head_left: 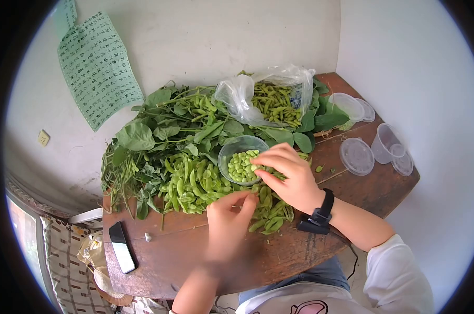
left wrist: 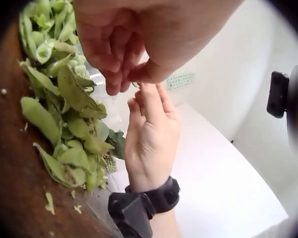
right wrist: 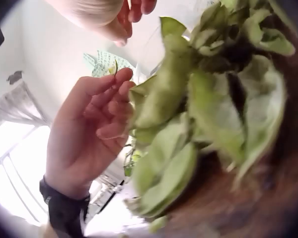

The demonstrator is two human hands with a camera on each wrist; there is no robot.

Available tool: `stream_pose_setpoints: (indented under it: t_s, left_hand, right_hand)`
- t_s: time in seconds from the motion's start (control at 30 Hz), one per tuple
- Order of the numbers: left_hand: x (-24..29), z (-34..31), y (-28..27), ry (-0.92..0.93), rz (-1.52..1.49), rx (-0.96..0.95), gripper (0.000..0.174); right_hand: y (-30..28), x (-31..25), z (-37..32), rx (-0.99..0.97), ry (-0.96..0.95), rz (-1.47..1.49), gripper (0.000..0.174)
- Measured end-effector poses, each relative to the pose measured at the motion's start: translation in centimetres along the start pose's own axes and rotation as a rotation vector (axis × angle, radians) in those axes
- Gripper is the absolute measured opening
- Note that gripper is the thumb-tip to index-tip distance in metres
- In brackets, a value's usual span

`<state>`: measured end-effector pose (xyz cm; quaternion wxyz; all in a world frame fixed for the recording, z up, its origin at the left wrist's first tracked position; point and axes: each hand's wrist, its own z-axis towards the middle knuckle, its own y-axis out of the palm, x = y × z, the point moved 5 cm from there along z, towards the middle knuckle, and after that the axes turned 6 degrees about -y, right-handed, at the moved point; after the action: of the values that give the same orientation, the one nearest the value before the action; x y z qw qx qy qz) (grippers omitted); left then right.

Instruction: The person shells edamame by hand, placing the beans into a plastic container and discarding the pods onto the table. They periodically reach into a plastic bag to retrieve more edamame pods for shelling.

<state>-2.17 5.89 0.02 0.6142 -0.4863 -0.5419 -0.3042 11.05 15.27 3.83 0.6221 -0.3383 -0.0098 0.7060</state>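
My left hand (head_left: 230, 214) is just in front of the heap of green soybean pods (head_left: 190, 180). Its thumb and forefinger pinch a soybean pod (right wrist: 114, 67), of which only a thin, curved green edge shows in the right wrist view. My right hand (head_left: 294, 175) is over the near right rim of a clear plastic bowl (head_left: 220, 157) with shelled green soybeans (head_left: 239, 166) in it. Its thumb and fingertips stand apart just above the beans. Split, flattened pods (head_left: 273, 217) lie on the table below the right hand.
Leafy soybean stalks (head_left: 166, 115) cover the back of the wooden table (head_left: 179, 251). Among them sits a clear plastic bag (head_left: 237, 99) of pods (head_left: 273, 102). Plastic lids (head_left: 356, 156) and a clear cup (head_left: 383, 141) are at the right, a phone (head_left: 123, 248) at the left edge.
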Motion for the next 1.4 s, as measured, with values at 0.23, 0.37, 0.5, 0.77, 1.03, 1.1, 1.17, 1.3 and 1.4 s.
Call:
stream_pose_setpoints:
  t_s: [0.23,0.37,0.5,0.77,1.03,1.1,1.17,1.3,1.4]
  left_hand:
    - [0.7,-0.1,-0.4,0.011,0.082,0.11,0.017]
    - [1.3,-0.3,-0.6,0.206,0.253,0.16,0.016]
    - [2.2,-0.7,-0.5,0.492,0.301,0.223,0.022]
    - [1.3,-0.5,-1.0,0.4,0.01,0.202,0.022]
    - [0.6,-0.7,-1.5,0.362,-0.106,0.165,0.048]
    - [0.9,-1.0,-1.6,0.36,-0.123,0.158,0.043]
    - [1.7,-1.5,-1.5,0.224,-0.034,0.201,0.032]
    - [2.4,-1.8,-1.1,0.229,-0.143,0.255,0.026]
    - [2.2,-1.7,-1.6,0.396,0.148,0.305,0.027]
  right_hand:
    - [-1.3,-1.0,-0.5,0.001,-0.077,-0.136,0.044]
    - [-2.2,-0.6,-1.3,-0.008,-0.18,-0.123,0.042]
    - [-2.6,-1.0,-0.7,0.108,0.033,-0.235,0.017]
    - [-3.1,0.3,-1.8,-0.114,-0.105,-0.213,0.013]
    - [-3.0,1.5,-2.0,-0.028,0.132,-0.04,0.031]
    - [-3.7,2.3,-2.0,0.028,0.158,-0.022,0.032]
    - [-5.2,3.1,-1.3,0.1,0.192,0.025,0.038]
    - [-9.2,4.5,1.8,0.223,0.346,-0.067,0.043]
    - [-10.2,8.2,4.7,0.067,0.405,-0.174,0.03]
